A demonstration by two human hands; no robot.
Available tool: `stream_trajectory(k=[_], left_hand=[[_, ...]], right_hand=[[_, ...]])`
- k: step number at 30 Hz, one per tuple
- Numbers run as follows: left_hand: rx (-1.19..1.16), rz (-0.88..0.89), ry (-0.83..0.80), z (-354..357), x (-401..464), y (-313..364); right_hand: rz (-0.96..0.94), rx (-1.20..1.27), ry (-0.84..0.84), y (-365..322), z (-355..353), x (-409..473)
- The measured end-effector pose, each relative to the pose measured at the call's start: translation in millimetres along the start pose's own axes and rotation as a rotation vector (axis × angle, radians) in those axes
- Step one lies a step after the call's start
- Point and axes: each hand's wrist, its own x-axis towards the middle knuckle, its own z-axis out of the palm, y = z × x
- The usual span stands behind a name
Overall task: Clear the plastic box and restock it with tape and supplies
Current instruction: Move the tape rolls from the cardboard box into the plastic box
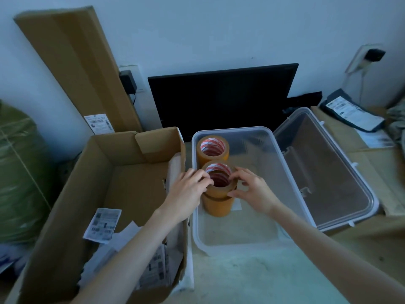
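Translucent smooth plastic box (271, 137), matt cardboard carton (105, 163), glossy monitor (219, 99)

The plastic box (236, 244) sits between the cardboard box (65, 216) on its left and the lid (328, 172) on its right. Inside, tape rolls (219, 202) appear stacked, another roll (212, 150) behind.

A pale, faintly speckled work surface (252, 279) is seen across the lower middle. At its centre a clear rectangular plastic box (271, 154) is set directly on it. At nine o'clock from this an open brown cardboard carton (72, 211) is placed, touching the box's left wall. At three o'clock a clear plastic lid (341, 172) is laid upside down, just beside the box. At twelve o'clock a black flat monitor (221, 97) is propped against the wall.
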Motion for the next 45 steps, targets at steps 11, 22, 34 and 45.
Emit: stream_trajectory(k=[11,22,34,45], left_hand=[[-0.084,-0.019,0.043,5,-2,1],[-0.454,-0.327,0.337,17,-22,7],[-0.639,-1.281,-0.038,59,-58,-83],[-0.709,-1.184,-0.148,78,-51,-58]], right_hand=[[-0.009,-0.028,0.028,0,-3,-7],[-0.035,0.032,0.013,-5,-7,-6],[-0.131,0.206,0.223,-48,-4,4],[-0.078,0.326,0.149,-65,8,-2]])
